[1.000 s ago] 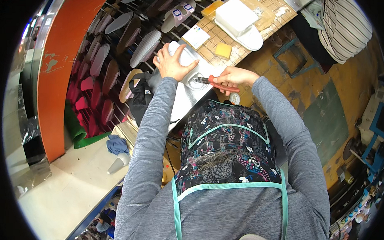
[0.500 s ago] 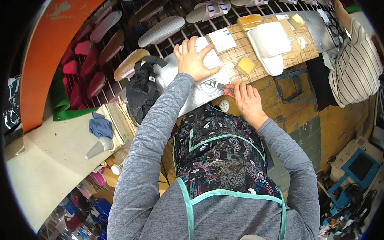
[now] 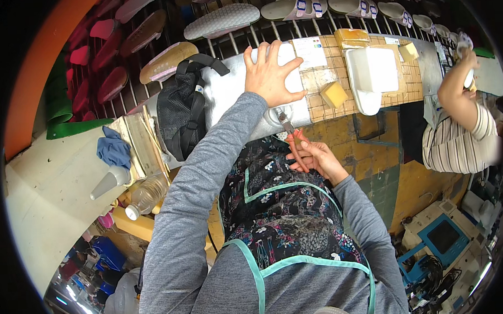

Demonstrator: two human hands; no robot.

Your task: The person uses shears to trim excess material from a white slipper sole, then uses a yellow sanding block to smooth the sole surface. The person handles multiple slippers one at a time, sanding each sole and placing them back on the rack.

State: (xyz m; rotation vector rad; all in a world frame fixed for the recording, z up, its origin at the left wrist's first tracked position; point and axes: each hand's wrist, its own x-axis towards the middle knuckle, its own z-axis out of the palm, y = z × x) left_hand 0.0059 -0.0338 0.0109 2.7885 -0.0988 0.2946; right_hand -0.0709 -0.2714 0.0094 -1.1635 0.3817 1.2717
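Observation:
My left hand (image 3: 271, 76) lies with fingers spread over a white flat piece (image 3: 287, 55) on the shiny metal work surface (image 3: 219, 105). Most of that piece is hidden under the palm, so its kind is unclear. In my right hand (image 3: 325, 161) is a pair of red-handled pliers (image 3: 296, 149), held by the handles. The jaws point away from me, by the metal surface's near edge, just below my left thumb. A yellow block (image 3: 334, 95) sits on the tan board to the right of my left hand.
A black mesh bag (image 3: 178, 112) lies at the left. White sandal parts (image 3: 365, 75) and another yellow block (image 3: 408, 52) rest on the board. Sandals (image 3: 290, 9) hang on the rack behind. A co-worker in a striped shirt (image 3: 456, 144) stands at the right.
My right hand has drawn back toward me with the pliers, and more of the red handles shows. My left hand stays spread on the white piece. The co-worker's arm has come up.

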